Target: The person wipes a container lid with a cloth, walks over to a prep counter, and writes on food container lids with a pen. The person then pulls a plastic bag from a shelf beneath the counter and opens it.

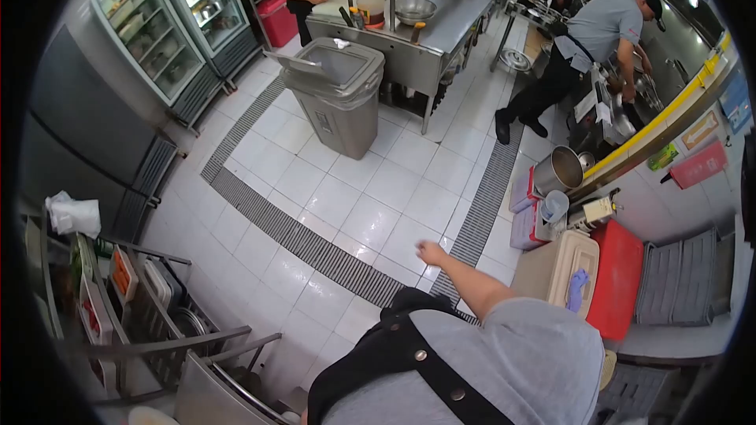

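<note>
My right hand [429,252] is held out over the white tiled floor [370,219], near the grey drain grating [472,224]. Its fingers look curled in, and nothing shows in them. The bare forearm comes from a grey short sleeve at the lower right, beside a black apron strap with metal studs. My left hand is not in view. To the right of my arm stands a beige lidded container [555,271] with a purple cloth [577,290] on it, next to a red lid or bin [616,279].
A grey bin [339,98] with its lid raised stands ahead, beside a steel worktable [457,20]. One person [591,35] bends over the right counter; others work farther back. Glass-door fridges [153,27] and a tray rack [118,346] are at left.
</note>
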`<state>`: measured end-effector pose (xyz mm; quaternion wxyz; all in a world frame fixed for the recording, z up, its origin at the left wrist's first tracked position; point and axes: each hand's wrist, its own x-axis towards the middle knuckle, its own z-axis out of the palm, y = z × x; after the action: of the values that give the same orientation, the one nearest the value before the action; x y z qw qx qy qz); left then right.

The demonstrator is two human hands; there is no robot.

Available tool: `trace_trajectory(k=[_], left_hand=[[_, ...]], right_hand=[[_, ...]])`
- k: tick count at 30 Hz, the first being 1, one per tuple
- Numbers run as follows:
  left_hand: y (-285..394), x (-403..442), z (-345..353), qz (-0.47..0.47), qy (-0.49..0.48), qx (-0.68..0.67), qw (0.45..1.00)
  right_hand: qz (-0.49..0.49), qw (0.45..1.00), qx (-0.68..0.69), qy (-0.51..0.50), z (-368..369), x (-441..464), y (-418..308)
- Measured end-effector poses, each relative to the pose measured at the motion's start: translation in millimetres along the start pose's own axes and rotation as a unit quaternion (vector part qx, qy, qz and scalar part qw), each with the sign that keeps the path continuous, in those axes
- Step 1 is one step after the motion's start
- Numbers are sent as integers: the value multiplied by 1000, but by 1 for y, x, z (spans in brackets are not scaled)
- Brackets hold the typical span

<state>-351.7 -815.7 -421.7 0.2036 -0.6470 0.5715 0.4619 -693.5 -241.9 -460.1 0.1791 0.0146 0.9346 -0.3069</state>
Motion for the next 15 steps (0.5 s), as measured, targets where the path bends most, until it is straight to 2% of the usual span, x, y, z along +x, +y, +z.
trace_trajectory(k=[1, 3, 6, 9, 10, 12, 15], left_hand=[[28, 14, -7, -1, 12, -40, 999], [90, 47, -15, -1, 48, -104, 993], [199, 87, -14, 17, 103, -158, 982], [278, 114, -29, 76, -4, -137, 988], [298, 118, -32, 85, -17, -129, 988], [346, 131, -23, 82, -30, -117, 989], [422, 151, -10, 78, -46, -83, 992]], right_hand=[[-56, 994, 78, 60, -16, 22, -35], [-38, 986, 157, 40, -42, 59, -95], [-40, 996, 70, -37, -41, 110, -116], [-52, 971, -137, -188, -14, 169, -93], [47, 926, -180, -329, -8, 196, -101], [162, 931, -85, -316, -7, 222, -113], [149, 911, -154, -352, 1, 316, -158]])
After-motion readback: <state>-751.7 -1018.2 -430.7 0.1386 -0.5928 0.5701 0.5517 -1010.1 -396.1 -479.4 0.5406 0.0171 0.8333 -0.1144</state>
